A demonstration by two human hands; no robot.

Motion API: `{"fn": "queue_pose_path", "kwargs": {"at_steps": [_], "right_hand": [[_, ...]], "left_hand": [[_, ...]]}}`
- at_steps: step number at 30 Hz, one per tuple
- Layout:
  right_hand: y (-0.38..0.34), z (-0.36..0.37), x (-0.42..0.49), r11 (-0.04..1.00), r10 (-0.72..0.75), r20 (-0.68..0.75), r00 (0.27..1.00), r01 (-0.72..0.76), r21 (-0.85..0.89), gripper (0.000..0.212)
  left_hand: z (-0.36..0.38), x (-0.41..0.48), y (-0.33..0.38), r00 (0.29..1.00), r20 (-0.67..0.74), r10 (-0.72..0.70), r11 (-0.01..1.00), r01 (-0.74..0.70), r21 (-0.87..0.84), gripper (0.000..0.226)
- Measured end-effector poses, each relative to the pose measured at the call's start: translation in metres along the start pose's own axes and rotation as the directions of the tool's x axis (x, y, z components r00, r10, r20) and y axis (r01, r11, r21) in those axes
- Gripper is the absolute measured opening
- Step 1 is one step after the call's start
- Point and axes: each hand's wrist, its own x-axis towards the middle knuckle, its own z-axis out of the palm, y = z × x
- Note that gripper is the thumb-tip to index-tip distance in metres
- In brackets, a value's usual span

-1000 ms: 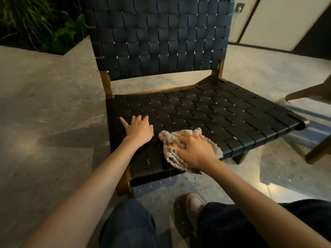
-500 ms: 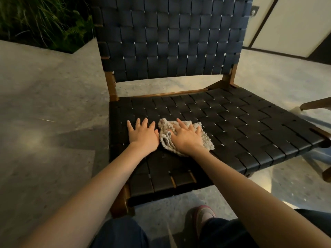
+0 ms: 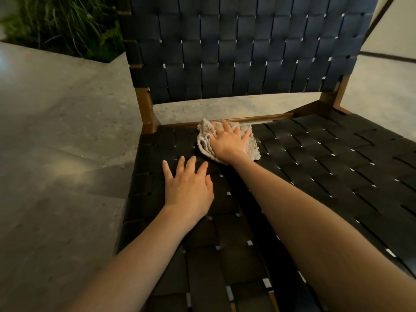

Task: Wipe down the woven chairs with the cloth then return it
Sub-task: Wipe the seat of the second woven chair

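Note:
A chair with black woven straps and a brown wooden frame fills the view; its seat (image 3: 315, 176) lies in front of me and its backrest (image 3: 236, 48) rises behind. A crumpled beige cloth (image 3: 253, 148) lies at the back left of the seat, against the rear wooden rail. My right hand (image 3: 229, 143) presses flat on the cloth with fingers spread over it. My left hand (image 3: 189, 188) rests flat on the seat nearer to me, fingers apart, holding nothing.
Grey speckled stone floor (image 3: 56, 143) spreads to the left and behind the chair. A bed of green plants (image 3: 65, 25) sits at the top left. A pale wall with a dark trim line (image 3: 382, 10) stands at the top right.
My right hand has pushed the cloth from the seat's front toward the rear rail. My left hand stayed flat on the seat. The view has moved closer to the chair.

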Motion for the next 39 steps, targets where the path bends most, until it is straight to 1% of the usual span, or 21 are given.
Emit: {"fn": "queue_pose_path", "kwargs": {"at_steps": [4, 8, 10, 16, 21, 24, 26, 34, 39], "right_hand": [[0.002, -0.002, 0.022, 1.0, 0.02, -0.001, 1.0, -0.02, -0.012, 0.057], [0.021, -0.01, 0.027, 0.989, 0.145, -0.001, 0.989, -0.145, -0.029, 0.058], [0.032, -0.011, 0.023, 0.985, 0.172, 0.006, 0.985, -0.172, -0.011, 0.057], [0.043, -0.014, -0.016, 0.995, 0.091, 0.048, 0.995, -0.089, -0.038, 0.056], [0.046, -0.024, -0.075, 0.998, 0.038, 0.141, 0.989, -0.03, -0.06, 0.056], [0.047, -0.039, -0.112, 0.998, 0.029, 0.21, 0.977, -0.018, -0.052, 0.055], [0.046, -0.049, -0.137, 0.999, 0.029, 0.231, 0.973, -0.017, -0.051, 0.056], [0.04, -0.086, -0.236, 0.999, 0.042, 0.235, 0.971, -0.038, -0.019, 0.055], [0.046, -0.101, -0.272, 0.999, 0.039, 0.204, 0.978, -0.031, -0.043, 0.054]], "left_hand": [[0.001, 0.0, -0.002, 1.0, -0.018, 0.001, 1.0, -0.001, -0.019, 0.048], [0.001, 0.0, -0.002, 1.0, -0.026, -0.004, 0.999, 0.003, -0.042, 0.047], [0.003, 0.001, -0.002, 0.999, -0.036, -0.016, 0.999, 0.014, -0.046, 0.047], [0.003, 0.0, -0.001, 0.999, -0.038, -0.005, 0.999, 0.003, -0.042, 0.046], [-0.003, 0.0, 0.0, 1.0, 0.002, -0.012, 0.999, 0.012, -0.041, 0.046], [-0.006, -0.003, 0.002, 1.0, 0.011, -0.017, 0.999, 0.018, -0.032, 0.046], [-0.008, -0.005, 0.003, 1.0, 0.015, -0.019, 0.999, 0.019, -0.025, 0.045], [-0.014, -0.01, 0.002, 0.998, 0.058, -0.01, 1.0, 0.012, -0.023, 0.045], [-0.015, -0.011, 0.001, 0.998, 0.062, -0.001, 1.0, 0.001, -0.006, 0.045]]}}
